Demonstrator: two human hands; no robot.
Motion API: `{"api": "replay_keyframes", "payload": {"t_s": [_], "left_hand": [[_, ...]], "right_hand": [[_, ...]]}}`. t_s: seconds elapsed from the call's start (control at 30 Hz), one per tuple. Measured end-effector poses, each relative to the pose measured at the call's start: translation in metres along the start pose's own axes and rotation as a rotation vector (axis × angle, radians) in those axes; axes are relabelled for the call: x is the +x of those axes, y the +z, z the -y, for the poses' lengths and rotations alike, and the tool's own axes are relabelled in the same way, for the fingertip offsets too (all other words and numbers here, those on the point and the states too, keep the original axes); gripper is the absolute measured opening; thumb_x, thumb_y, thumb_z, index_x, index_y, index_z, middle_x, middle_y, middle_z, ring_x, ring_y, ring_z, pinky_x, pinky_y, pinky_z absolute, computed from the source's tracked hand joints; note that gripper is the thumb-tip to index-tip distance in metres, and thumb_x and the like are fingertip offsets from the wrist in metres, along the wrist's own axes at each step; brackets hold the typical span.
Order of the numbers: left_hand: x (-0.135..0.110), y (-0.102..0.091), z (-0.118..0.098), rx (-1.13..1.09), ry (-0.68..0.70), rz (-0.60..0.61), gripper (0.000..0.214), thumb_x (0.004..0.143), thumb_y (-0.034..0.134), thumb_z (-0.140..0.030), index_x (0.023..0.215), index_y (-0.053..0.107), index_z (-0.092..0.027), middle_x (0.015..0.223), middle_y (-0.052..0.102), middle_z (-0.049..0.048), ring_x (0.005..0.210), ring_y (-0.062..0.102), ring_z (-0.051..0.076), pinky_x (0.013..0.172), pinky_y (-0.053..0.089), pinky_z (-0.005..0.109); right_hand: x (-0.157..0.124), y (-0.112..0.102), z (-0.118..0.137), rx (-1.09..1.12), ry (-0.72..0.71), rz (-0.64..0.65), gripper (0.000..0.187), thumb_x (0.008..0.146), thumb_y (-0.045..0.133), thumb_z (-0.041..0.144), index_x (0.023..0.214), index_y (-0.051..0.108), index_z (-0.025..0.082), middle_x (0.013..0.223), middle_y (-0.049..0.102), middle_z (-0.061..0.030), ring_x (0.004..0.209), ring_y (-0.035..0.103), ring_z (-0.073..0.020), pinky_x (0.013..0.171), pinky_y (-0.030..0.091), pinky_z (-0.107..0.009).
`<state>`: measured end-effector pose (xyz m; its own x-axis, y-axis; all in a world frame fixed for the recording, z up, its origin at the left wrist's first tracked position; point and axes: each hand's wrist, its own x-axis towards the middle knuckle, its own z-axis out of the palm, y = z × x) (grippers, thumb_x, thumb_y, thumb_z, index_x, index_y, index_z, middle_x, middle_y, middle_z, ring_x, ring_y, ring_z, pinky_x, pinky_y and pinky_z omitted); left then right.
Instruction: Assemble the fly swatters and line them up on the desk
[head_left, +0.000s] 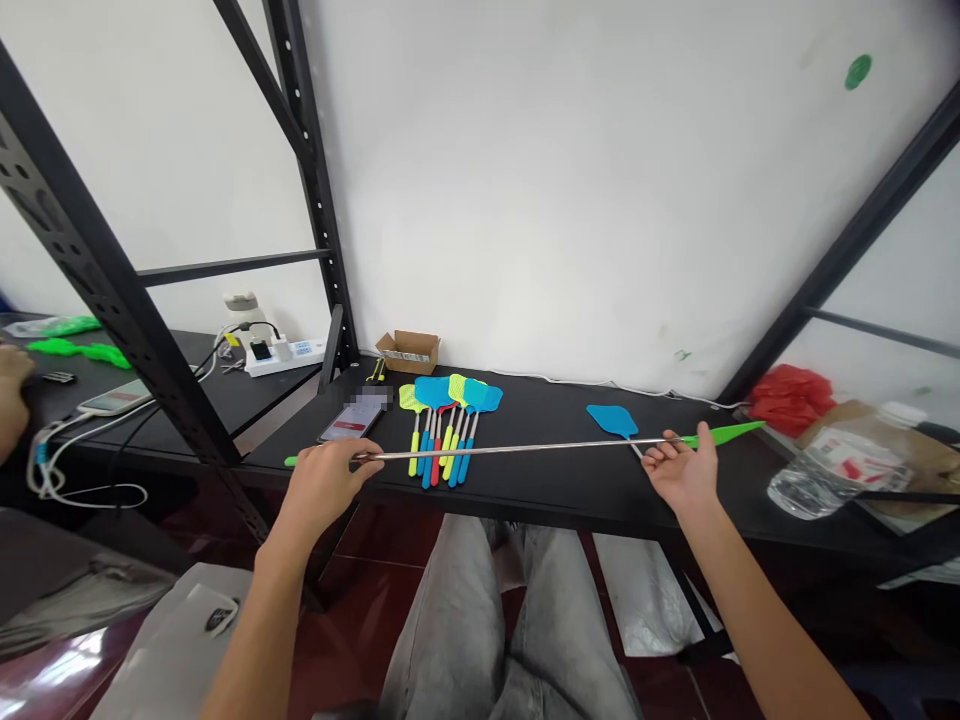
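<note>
The person is holding a light-looking, kinda whippy steel-shafted fly swatter (525, 449) level above the black shelf (540, 500), left hand (326, 485) fingers wrapped snugly round it, right hand (679, 470) pinching near the green head (724, 434), so mid-shaft seems the best grip.

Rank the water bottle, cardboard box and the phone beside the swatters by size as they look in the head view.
1. Water bottle, largest, though it sits nearer the camera, so that is unsure.
2. Cardboard box and phone look about alike, so I won't rank them.
</note>
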<state>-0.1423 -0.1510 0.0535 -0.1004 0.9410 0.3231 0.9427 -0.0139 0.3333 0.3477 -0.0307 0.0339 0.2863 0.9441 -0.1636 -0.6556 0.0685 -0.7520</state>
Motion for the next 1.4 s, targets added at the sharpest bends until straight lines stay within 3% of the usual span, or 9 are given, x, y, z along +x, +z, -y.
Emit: {"api": "replay_keyframes", "payload": {"t_s": [0.17,0.37,0.43,0.5,0.6,0.7,0.8,1.07,1.4], "left_hand": [[0.002,0.008,-0.003,0.025,0.015,-0.119,0.015,0.082,0.061,-0.032,0.094,0.070,-0.028,0.100,0.072,0.0028,0.097,0.062,0.027,0.092,0.034,0.042],[-0.001,0.010,-0.061,-0.196,0.143,-0.384,0.018,0.086,0.058,-0.031,0.098,0.070,-0.025,0.112,0.066,0.0066,0.108,0.058,0.027,0.100,0.036,0.041],[-0.003,0.014,-0.081,-0.414,0.149,-0.339,0.019,0.088,0.057,-0.036,0.094,0.069,-0.023,0.099,0.068,0.0060,0.095,0.061,0.024,0.091,0.043,0.035],[-0.003,0.021,-0.090,-0.664,0.090,-0.161,0.022,0.086,0.059,-0.040,0.093,0.068,-0.021,0.078,0.066,0.0033,0.072,0.060,0.019,0.071,0.046,0.030],[0.004,0.033,-0.080,-1.027,-0.093,0.005,0.031,0.082,0.063,-0.045,0.095,0.067,-0.017,0.062,0.059,0.0000,0.053,0.051,0.014,0.054,0.040,0.026],[0.013,0.035,-0.057,-1.399,-0.288,-0.105,0.039,0.082,0.059,-0.052,0.100,0.063,-0.018,0.062,0.060,-0.0009,0.048,0.047,0.012,0.047,0.038,0.024],[0.015,0.026,-0.036,-1.661,-0.340,-0.244,0.035,0.086,0.054,-0.051,0.095,0.062,-0.018,0.057,0.056,-0.0028,0.046,0.044,0.010,0.045,0.038,0.023],[0.007,0.006,-0.010,-1.790,-0.419,-0.442,0.041,0.087,0.049,-0.043,0.054,0.050,-0.018,0.035,0.030,-0.0058,0.033,0.026,0.007,0.039,0.028,0.022],[0.010,0.013,-0.014,-1.782,-0.377,-0.450,0.037,0.085,0.045,-0.031,0.050,0.044,-0.019,0.034,0.027,-0.0059,0.030,0.024,0.007,0.037,0.023,0.022]], "right_hand": [[0.003,-0.011,0.000,0.066,-0.045,-0.045,0.052,0.095,0.028,0.060,0.062,0.039,0.022,0.043,0.023,0.0071,0.041,0.033,-0.0108,0.042,0.036,-0.023],[0.001,-0.010,-0.004,0.142,-0.169,-0.092,0.050,0.101,0.020,0.048,0.066,0.043,0.021,0.043,0.024,0.0070,0.040,0.034,-0.0104,0.044,0.036,-0.022],[-0.001,-0.007,-0.004,0.167,-0.189,-0.097,0.051,0.101,0.020,0.049,0.067,0.045,0.021,0.044,0.025,0.0068,0.041,0.034,-0.0102,0.045,0.036,-0.021],[-0.003,-0.004,-0.002,0.174,-0.197,-0.083,0.052,0.101,0.019,0.050,0.068,0.046,0.021,0.045,0.027,0.0064,0.041,0.034,-0.0101,0.044,0.035,-0.021],[-0.006,0.000,0.001,0.164,-0.209,-0.039,0.052,0.100,0.020,0.053,0.068,0.046,0.021,0.046,0.027,0.0062,0.042,0.034,-0.0102,0.045,0.035,-0.021],[-0.010,0.002,0.003,0.177,-0.200,-0.023,0.051,0.101,0.021,0.050,0.069,0.047,0.021,0.046,0.028,0.0060,0.042,0.035,-0.0101,0.045,0.036,-0.021],[-0.015,0.004,0.004,0.197,-0.171,-0.032,0.050,0.102,0.022,0.047,0.069,0.048,0.020,0.046,0.029,0.0060,0.042,0.034,-0.0093,0.045,0.035,-0.021],[-0.018,0.002,0.004,0.193,-0.213,0.032,0.037,0.094,0.040,0.051,0.083,0.056,0.020,0.048,0.027,0.0083,0.042,0.031,-0.0096,0.044,0.033,-0.023],[-0.009,-0.007,0.002,0.049,-0.371,-0.106,0.040,0.097,0.035,0.048,0.076,0.055,0.021,0.045,0.032,0.0067,0.042,0.031,-0.0097,0.045,0.032,-0.022]]}}
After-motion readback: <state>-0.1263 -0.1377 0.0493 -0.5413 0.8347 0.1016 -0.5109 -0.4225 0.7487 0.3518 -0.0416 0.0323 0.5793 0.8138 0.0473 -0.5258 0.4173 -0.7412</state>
